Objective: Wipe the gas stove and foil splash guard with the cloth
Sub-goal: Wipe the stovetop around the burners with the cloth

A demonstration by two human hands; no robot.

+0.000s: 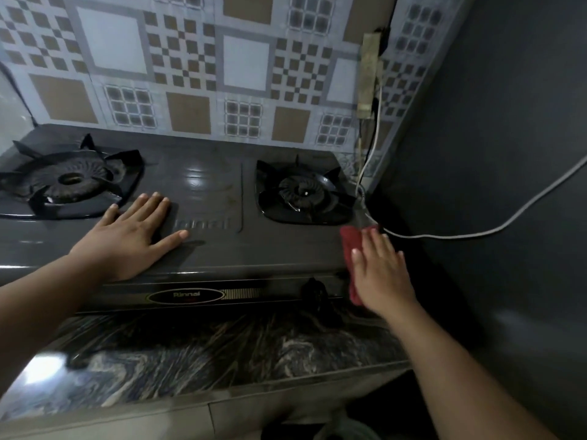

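Red cloth (349, 246) lies under the flat right hand (379, 268) at the dark gas stove's (216, 249) front right corner, while the left hand (133, 233) presses flat, fingers spread, mid-stove.

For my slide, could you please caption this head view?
Right hand presses red cloth on gas stove; left hand rests flat.

one stove (209, 198), two burners (71, 181), one cloth (351, 249), two hands (127, 236).

Dark marbled bench (190, 360) with glossy veined surface, two-burner gas stove (216, 249) set directly on it, front strip of bench left bare
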